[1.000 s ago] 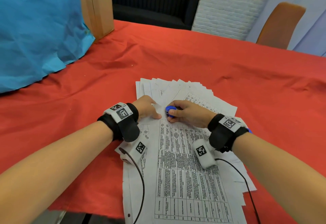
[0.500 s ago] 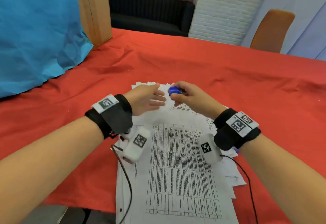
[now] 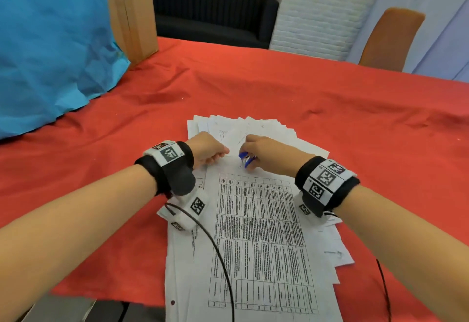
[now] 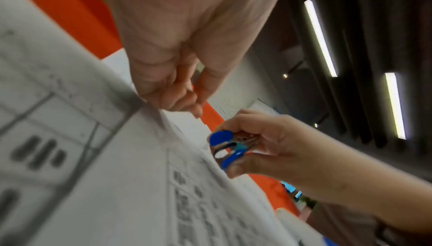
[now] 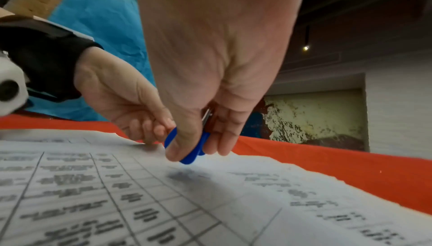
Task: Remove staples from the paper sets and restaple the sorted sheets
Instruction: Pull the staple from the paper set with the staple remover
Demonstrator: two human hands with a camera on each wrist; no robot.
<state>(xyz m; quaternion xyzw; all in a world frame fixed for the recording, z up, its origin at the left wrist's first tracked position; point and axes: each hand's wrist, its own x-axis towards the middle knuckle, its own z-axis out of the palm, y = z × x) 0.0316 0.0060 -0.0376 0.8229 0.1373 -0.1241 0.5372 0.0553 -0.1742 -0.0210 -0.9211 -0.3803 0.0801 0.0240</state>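
A pile of printed sheets (image 3: 258,233) lies on the red cloth, with more sheets fanned out behind it (image 3: 266,129). My right hand (image 3: 247,160) pinches a blue staple remover (image 3: 245,158) between thumb and fingers, just above the top edge of the uppermost sheet. The remover (image 4: 224,146) shows its metal jaws in the left wrist view, and its blue grips (image 5: 191,150) hover over the paper in the right wrist view. A few centimetres to the left, my left hand (image 3: 220,154) has curled fingers (image 4: 184,100) pinching the top sheet's upper edge, which lifts slightly.
The red tablecloth (image 3: 355,118) covers the table, whose front edge runs just below my forearms. A blue paper-wrapped bulk (image 3: 50,50) and a cardboard box (image 3: 132,12) stand at the back left. An orange chair (image 3: 390,40) is at the far right. Wrist-camera cables trail over the sheets.
Half a second ago both hands were held higher and farther forward over the fanned sheets. They have come back down to the top edge of the uppermost sheet, the remover still in my right hand.
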